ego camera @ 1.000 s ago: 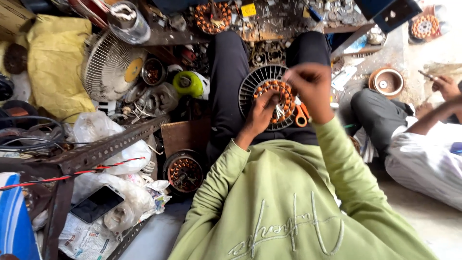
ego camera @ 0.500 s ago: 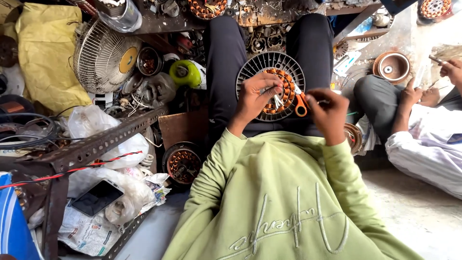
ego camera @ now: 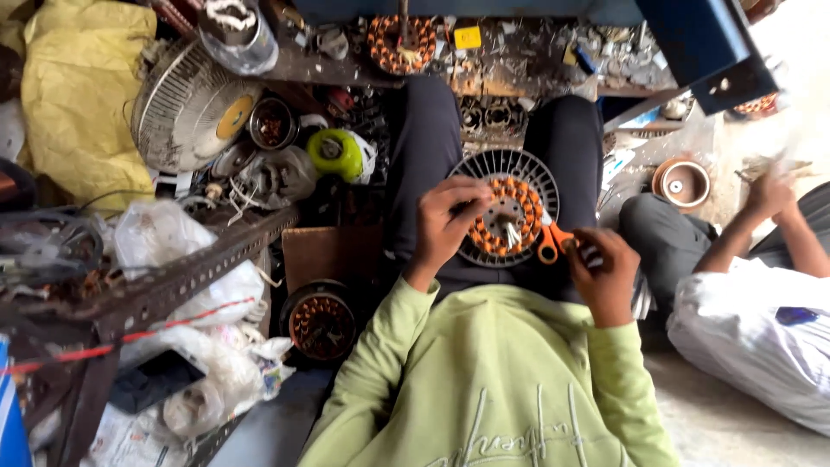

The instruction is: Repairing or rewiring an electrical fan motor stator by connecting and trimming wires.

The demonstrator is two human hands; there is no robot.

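Note:
A round fan motor stator (ego camera: pixel 506 216) with orange copper windings and a grey ribbed rim lies on my lap. My left hand (ego camera: pixel 445 227) grips its left side, fingertips pinched on the windings. My right hand (ego camera: pixel 605 275) is curled shut at the stator's lower right edge, its fingertips on the handles of orange-handled scissors (ego camera: pixel 548 247). The scissor blades lie over the stator's middle. My green sleeves fill the lower part of the view.
Another person in white (ego camera: pixel 761 337) sits at the right, one hand raised (ego camera: pixel 769 195), beside a round brown part (ego camera: pixel 683 183). A second wound stator (ego camera: pixel 322 324) lies at my left. A fan grille (ego camera: pixel 186 108), green part (ego camera: pixel 333 154), metal angle bar (ego camera: pixel 181 277) and plastic bags crowd the left.
My right hand came down off the top of the stator to its lower right edge by the scissors. My left hand stayed on the windings. The view shifted slightly.

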